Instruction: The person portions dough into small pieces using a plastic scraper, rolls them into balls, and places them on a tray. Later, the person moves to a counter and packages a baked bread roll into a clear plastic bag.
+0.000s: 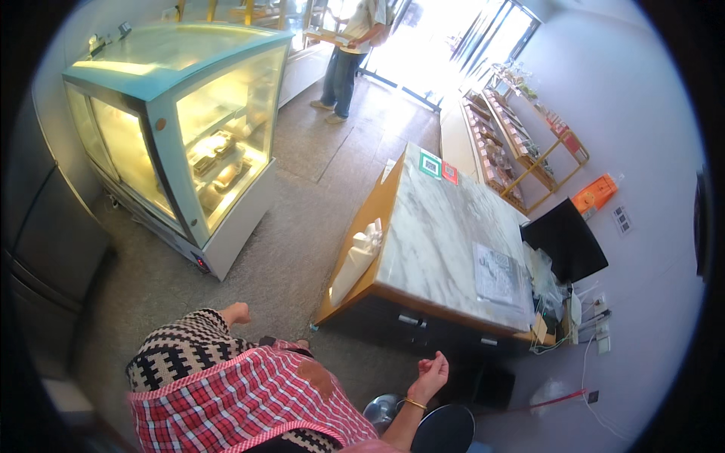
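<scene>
My left hand hangs over the floor to the left, loosely curled, with nothing visible in it. My right hand is held out in front of the drawers of the marble-topped counter, apart from them; its fingers are bent inward and no object shows in it. A gold bangle circles that wrist. A red plaid apron covers my body over a black-and-beige patterned sleeve. Below my right hand are a shiny metal bowl or pot and a dark round-topped object, partly hidden by my forearm.
A lit glass display case holding food stands left, beyond the floor. Farther off, a person carries a tray. Tiered goods shelves line the right wall. A black monitor, cables and printed sheets occupy the counter.
</scene>
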`<state>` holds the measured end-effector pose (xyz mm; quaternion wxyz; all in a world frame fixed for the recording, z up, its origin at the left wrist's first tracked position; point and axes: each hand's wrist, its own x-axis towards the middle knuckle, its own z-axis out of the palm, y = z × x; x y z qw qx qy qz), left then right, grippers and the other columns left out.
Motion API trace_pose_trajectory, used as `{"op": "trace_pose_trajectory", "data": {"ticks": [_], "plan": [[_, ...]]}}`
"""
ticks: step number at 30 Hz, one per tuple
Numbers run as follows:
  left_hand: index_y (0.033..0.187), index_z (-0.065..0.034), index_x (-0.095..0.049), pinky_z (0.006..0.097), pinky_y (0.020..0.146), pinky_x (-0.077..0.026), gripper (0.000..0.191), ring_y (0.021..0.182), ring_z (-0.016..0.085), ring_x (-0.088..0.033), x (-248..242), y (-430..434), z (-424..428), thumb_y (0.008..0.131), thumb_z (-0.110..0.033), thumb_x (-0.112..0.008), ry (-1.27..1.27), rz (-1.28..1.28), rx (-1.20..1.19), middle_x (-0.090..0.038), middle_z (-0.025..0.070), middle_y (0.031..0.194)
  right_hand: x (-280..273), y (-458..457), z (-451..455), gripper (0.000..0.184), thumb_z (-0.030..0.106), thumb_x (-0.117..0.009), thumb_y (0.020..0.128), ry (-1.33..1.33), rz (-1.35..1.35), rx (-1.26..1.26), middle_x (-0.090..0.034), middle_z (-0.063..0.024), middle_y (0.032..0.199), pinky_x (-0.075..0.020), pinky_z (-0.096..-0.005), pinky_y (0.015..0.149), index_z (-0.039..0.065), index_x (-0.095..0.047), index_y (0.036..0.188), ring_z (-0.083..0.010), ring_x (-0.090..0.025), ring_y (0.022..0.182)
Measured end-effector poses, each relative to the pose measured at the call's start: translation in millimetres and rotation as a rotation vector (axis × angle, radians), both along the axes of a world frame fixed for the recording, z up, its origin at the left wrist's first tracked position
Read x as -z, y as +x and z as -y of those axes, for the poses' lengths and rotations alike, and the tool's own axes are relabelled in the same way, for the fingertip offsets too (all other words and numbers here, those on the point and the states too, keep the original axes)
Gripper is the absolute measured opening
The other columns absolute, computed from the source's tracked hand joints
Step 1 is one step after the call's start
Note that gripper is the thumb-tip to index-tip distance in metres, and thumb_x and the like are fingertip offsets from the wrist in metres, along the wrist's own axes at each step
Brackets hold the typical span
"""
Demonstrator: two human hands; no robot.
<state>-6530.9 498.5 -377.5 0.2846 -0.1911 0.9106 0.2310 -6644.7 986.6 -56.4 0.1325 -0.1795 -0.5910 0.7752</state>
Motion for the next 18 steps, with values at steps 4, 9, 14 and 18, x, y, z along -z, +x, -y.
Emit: {"op": "trace_pose_trajectory", "data": {"ticks": [4, 9, 14, 18], "plan": [[0.094, -0.0028, -0.071, 0.0444, 0.076, -0.052, 0.029, 0.091, 0.037, -0.065, 6, -83, -31, 0.076, -0.023, -0.06, 0.116, -0.001, -0.15, -0.068, 0.0208, 0.095, -25, -89, -45, 0.012, 0.016, -0.061, 0.093, 0.319, -0.059, 0.072, -0.059, 0.0001, 0.073, -0.0445, -0.0191, 0.058, 0.005, -0.062, 0.091, -0.0054, -0.052, 0.063], [0.092, -0.0055, -0.071, 0.043, 0.077, -0.052, 0.028, 0.084, 0.034, -0.067, -20, -173, -88, 0.073, -0.023, -0.061, 0.107, -0.261, -0.106, -0.069, 0.0176, 0.089, -37, -212, -127, 0.016, 0.012, -0.062, 0.09, 0.752, -0.261, -0.002, -0.059, -0.0045, 0.078, -0.0435, -0.0258, 0.064, -0.003, -0.06, 0.085, -0.0117, -0.05, 0.068], [0.091, -0.0061, -0.072, 0.0426, 0.074, -0.052, 0.027, 0.081, 0.035, -0.066, -31, -214, -136, 0.074, -0.024, -0.06, 0.179, -0.42, -0.262, -0.068, 0.019, 0.086, -19, -340, -190, 0.024, 0.021, -0.075, 0.074, 1.382, -0.379, -0.244, -0.054, -0.0099, 0.079, -0.0425, -0.04, 0.079, 0.004, -0.059, 0.078, -0.0292, -0.052, 0.082], [0.086, -0.0035, -0.071, 0.0441, 0.073, -0.052, 0.025, 0.08, 0.037, -0.066, -9, -169, -167, 0.076, -0.022, -0.058, 0.109, -0.316, -0.394, -0.067, 0.0215, 0.087, 0, -389, -216, 0.029, 0.027, -0.074, 0.075, 1.453, -0.382, -0.499, -0.053, -0.0087, 0.075, -0.0411, -0.0403, 0.073, 0.006, -0.054, 0.072, -0.028, -0.05, 0.077]]}}
